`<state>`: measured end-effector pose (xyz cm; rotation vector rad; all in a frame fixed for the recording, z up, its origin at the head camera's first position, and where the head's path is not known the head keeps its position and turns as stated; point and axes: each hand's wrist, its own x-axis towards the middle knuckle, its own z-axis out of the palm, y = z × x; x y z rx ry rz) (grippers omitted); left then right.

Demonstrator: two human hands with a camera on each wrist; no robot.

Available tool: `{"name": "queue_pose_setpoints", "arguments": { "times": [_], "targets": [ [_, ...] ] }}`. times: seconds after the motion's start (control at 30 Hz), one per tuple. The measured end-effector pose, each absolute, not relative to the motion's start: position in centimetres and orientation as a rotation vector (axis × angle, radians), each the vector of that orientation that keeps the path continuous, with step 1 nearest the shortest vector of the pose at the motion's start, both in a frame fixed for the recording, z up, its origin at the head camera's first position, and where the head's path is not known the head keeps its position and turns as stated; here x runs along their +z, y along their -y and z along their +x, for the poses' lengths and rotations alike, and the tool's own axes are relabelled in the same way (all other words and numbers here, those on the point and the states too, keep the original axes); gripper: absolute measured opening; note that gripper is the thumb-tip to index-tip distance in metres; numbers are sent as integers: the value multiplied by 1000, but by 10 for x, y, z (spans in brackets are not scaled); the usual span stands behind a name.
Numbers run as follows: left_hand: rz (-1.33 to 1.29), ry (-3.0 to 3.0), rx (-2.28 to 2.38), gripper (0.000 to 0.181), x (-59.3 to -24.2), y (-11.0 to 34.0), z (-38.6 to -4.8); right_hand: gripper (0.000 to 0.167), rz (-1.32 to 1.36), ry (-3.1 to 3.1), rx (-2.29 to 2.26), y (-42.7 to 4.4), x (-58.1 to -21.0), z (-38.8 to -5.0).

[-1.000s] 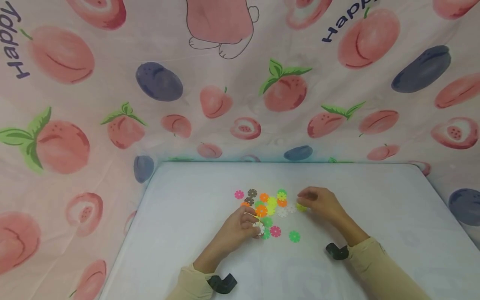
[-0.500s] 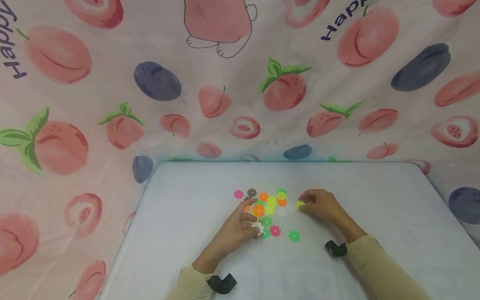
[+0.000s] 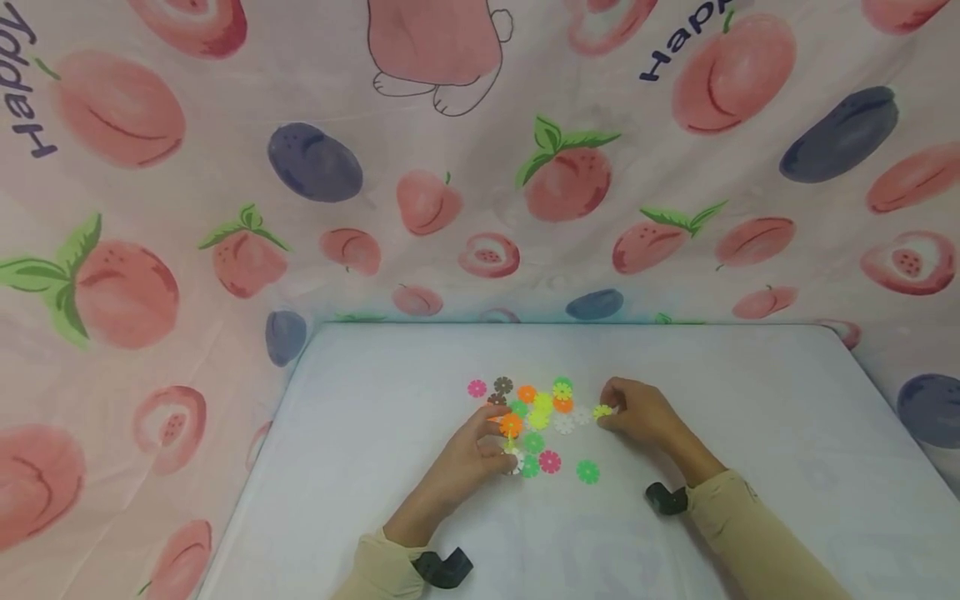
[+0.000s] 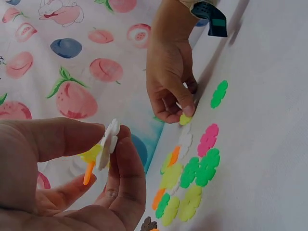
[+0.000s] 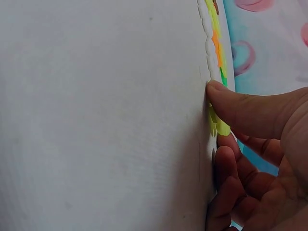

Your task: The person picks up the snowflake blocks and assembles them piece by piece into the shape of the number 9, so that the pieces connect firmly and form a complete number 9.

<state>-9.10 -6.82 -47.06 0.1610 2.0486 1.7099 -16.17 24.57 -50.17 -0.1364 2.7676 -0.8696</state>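
My left hand (image 3: 467, 454) pinches a white notched disc (image 4: 108, 144) between thumb and fingers; a yellow piece (image 4: 90, 154) and an orange disc (image 3: 512, 425) are joined to it. At the right end of the pile, my right hand (image 3: 643, 415) pinches a yellow disc (image 3: 602, 412) between thumb and fingertips, close to the table surface. Between the hands lie green, yellow, orange and white discs, among them a yellow one (image 3: 539, 419) and a white one (image 3: 563, 423).
A pink disc (image 3: 550, 462) and a lone green disc (image 3: 588, 472) lie nearer the front. Another pink disc (image 3: 477, 388) and dark brown discs (image 3: 503, 385) are at the pile's back left. Behind the white table (image 3: 375, 358) hangs a fruit-patterned cloth (image 3: 450, 150).
The joined pieces in my left hand have shifted slightly left and tilted. My right hand has moved slightly, and the yellow disc shows more clearly at its fingertips.
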Motion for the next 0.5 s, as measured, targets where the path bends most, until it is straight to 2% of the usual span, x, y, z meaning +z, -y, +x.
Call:
{"name": "queue_pose_setpoints", "arguments": {
  "times": [0.13, 0.5],
  "targets": [
    [106, -1989, 1744, 64, -472, 68, -92, 26, -144, -2761, -867, -245, -500, -160],
    [58, -2011, 1790, 29, -473, 67, -93, 27, -134, -2763, -872, -246, -503, -158]
  ]
}}
